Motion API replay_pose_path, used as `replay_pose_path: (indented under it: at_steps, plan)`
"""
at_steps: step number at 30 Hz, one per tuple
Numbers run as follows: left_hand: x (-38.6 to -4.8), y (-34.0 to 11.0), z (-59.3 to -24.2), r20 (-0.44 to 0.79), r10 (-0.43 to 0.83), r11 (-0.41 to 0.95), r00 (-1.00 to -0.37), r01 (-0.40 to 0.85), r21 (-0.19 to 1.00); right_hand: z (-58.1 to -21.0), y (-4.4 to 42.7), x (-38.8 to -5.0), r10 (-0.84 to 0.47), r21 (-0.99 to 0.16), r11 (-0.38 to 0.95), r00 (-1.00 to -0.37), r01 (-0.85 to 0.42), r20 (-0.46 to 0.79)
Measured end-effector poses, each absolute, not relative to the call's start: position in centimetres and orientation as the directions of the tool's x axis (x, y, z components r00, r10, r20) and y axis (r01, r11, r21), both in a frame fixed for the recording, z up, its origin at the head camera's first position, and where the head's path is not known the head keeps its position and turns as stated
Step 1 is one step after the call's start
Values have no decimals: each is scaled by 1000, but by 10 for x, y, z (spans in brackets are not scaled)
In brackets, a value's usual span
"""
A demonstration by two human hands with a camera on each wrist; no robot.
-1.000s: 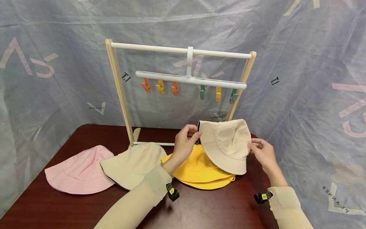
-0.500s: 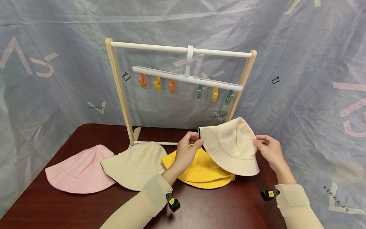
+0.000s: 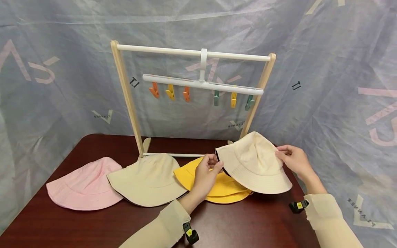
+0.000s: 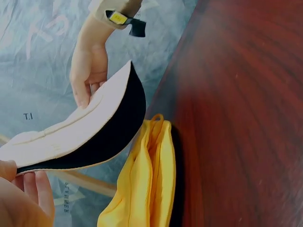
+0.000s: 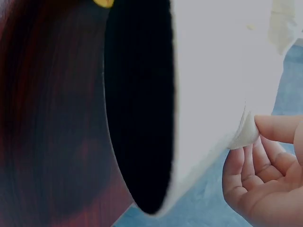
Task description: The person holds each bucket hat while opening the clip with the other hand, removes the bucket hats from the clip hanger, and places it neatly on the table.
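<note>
A cream bucket hat [image 3: 255, 163] with a dark lining is held between both hands, tilted above the right part of the table. My left hand [image 3: 205, 177] pinches the brim at its left corner; in the left wrist view the thumb lies over the edge and the fingers under it. On the other side, my right hand [image 3: 294, 160] pinches a fold of the hat's fabric near the crown. Yellow bucket hats [image 3: 227, 187], stacked, lie beneath the left hand and the cream hat, partly covered by them. The left wrist view shows the dark underside [image 4: 125, 125] facing the table.
A beige bucket hat [image 3: 152, 179] and a pink one [image 3: 87, 186] lie to the left on the dark red table [image 3: 229, 227]. Behind stands a wooden rack [image 3: 125, 93] bearing a white hanger [image 3: 201, 83] with several coloured clips [image 3: 216, 98]. Grey cloth walls surround the table.
Both hands have lowered the cream hat and shifted it to the right, and its brim has turned flatter. The hanger has swung slightly on the rack. The lying hats have stayed in place.
</note>
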State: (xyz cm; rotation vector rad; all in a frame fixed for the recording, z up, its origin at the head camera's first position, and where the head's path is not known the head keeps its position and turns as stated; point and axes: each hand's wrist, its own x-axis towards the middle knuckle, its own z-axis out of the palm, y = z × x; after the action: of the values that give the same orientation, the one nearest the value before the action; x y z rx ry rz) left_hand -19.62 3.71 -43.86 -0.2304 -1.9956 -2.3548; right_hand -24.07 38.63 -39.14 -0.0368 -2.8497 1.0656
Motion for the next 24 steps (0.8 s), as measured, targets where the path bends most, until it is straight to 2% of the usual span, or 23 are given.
replay_pose_path:
  at_steps: [11,16,24]
  plan:
    - [-175,55,-442,71,91,-266,-993,44,963,-382,397,-247,-33,-592,805,-999,-34,14]
    - [-168,64,-449,24,101,-316,-995,-9,949,-386,401,-252,-54,-588,809,-998,-18,-43]
    - [-164,74,-462,-21,121,-366,-992,-64,929,-398,405,-261,-80,-578,815,-996,-38,-48]
